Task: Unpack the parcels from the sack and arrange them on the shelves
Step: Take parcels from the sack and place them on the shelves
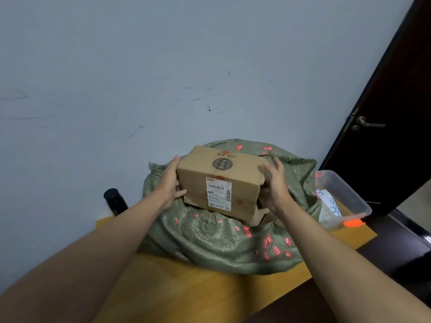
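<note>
A brown cardboard parcel with a white shipping label and a round dark stamp is held just above the open mouth of a green woven sack. My left hand grips the parcel's left end, thumb on the front face. My right hand grips its right end. More cardboard shows inside the sack under the parcel. The sack lies on a yellow wooden table. No shelves are in view.
A black bottle stands at the table's back left by the grey wall. A clear plastic bin with orange clips sits right of the sack. A dark door with a lever handle stands at the right.
</note>
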